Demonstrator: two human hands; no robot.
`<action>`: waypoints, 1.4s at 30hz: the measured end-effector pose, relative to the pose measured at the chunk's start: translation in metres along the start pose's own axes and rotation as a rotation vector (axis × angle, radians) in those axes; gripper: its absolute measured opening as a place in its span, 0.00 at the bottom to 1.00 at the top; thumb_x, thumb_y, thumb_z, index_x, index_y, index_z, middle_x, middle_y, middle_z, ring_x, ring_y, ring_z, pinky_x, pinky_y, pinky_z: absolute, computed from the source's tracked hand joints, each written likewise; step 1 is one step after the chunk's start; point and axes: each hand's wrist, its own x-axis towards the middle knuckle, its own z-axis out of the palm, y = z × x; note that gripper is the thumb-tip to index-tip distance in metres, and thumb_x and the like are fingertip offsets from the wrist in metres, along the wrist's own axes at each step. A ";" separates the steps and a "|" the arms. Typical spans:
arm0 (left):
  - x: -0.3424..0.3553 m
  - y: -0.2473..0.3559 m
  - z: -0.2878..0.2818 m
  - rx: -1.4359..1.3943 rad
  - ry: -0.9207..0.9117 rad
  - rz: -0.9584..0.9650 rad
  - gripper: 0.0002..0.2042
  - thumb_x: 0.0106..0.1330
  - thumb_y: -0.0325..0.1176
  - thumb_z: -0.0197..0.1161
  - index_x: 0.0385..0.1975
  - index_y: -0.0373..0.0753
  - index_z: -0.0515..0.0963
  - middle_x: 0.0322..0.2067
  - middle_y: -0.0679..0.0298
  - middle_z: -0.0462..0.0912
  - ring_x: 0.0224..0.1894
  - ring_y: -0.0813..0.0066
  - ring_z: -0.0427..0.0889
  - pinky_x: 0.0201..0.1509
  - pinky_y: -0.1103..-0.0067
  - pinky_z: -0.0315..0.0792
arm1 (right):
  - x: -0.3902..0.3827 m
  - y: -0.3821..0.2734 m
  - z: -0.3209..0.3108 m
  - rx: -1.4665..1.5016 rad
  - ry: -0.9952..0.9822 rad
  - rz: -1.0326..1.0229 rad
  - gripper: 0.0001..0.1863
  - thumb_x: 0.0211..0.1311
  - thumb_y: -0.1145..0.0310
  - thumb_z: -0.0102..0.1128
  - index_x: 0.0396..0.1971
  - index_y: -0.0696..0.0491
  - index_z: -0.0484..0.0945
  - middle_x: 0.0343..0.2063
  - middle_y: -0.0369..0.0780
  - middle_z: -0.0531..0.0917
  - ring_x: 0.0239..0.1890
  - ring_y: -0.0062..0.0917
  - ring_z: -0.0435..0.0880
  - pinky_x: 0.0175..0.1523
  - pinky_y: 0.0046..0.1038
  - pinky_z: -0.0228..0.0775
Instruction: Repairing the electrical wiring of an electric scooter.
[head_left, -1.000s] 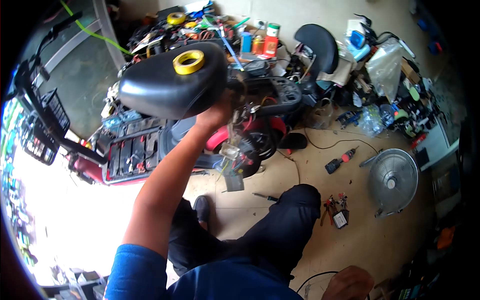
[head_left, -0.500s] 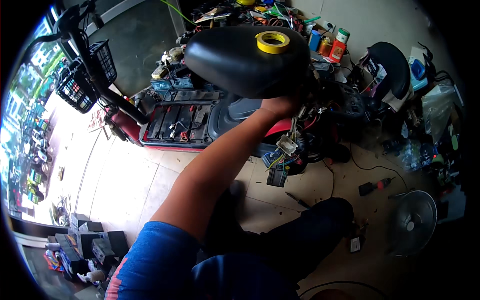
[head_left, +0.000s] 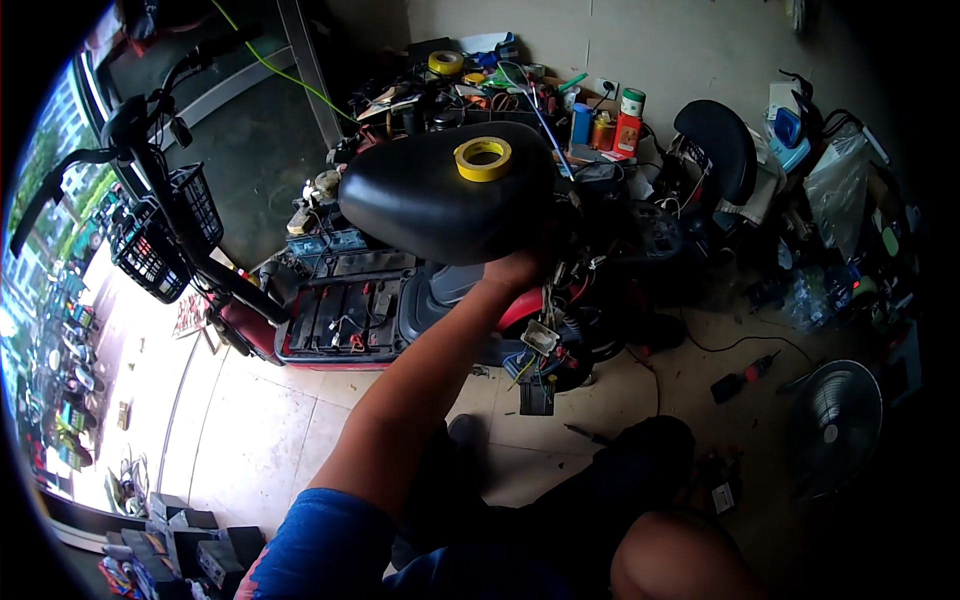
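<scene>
My left hand [head_left: 520, 268] grips the rear lower edge of the black seat [head_left: 445, 200], fingers curled under it, the seat raised and tilted above the scooter [head_left: 400, 320]. My right hand is out of view. A yellow tape roll [head_left: 483, 158] lies flat on the seat, above the grip. Below and left of the grip, the open red-edged bay [head_left: 335, 320] shows dark battery blocks side by side. Just right of the grip, loose wires and a white connector [head_left: 538, 336] hang from the frame. Far left, the handlebar and wire basket [head_left: 165, 235]. Beyond the seat, a heap of tools with a second yellow roll [head_left: 445, 62], a blue can [head_left: 582, 123] and a red, green-capped bottle [head_left: 628, 122] against the pale wall. Right of the grip, a black backrest [head_left: 715, 148]; lower right, a fan [head_left: 835, 425] and a screwdriver [head_left: 742, 377] on the beige tiled floor [head_left: 270, 440].
</scene>
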 end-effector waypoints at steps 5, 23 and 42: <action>-0.001 -0.003 -0.003 0.076 -0.165 -0.053 0.18 0.74 0.45 0.51 0.53 0.43 0.79 0.57 0.48 0.78 0.59 0.45 0.76 0.69 0.58 0.64 | -0.006 0.005 0.002 0.034 -0.010 -0.018 0.16 0.78 0.61 0.42 0.40 0.47 0.81 0.32 0.35 0.84 0.30 0.24 0.77 0.37 0.27 0.69; -0.005 -0.009 -0.014 0.015 -0.025 0.009 0.16 0.72 0.45 0.55 0.50 0.45 0.81 0.52 0.51 0.81 0.57 0.46 0.77 0.65 0.58 0.66 | 0.071 -0.065 0.059 0.001 -0.599 -0.216 0.15 0.76 0.64 0.41 0.41 0.50 0.80 0.32 0.35 0.83 0.33 0.25 0.81 0.43 0.29 0.73; -0.014 0.001 -0.011 0.016 0.077 0.039 0.09 0.65 0.29 0.56 0.42 0.41 0.80 0.39 0.48 0.81 0.47 0.45 0.80 0.57 0.60 0.72 | -0.217 0.033 0.030 -1.107 0.389 1.641 0.30 0.64 0.52 0.66 0.62 0.50 0.74 0.57 0.47 0.79 0.61 0.30 0.79 0.66 0.36 0.69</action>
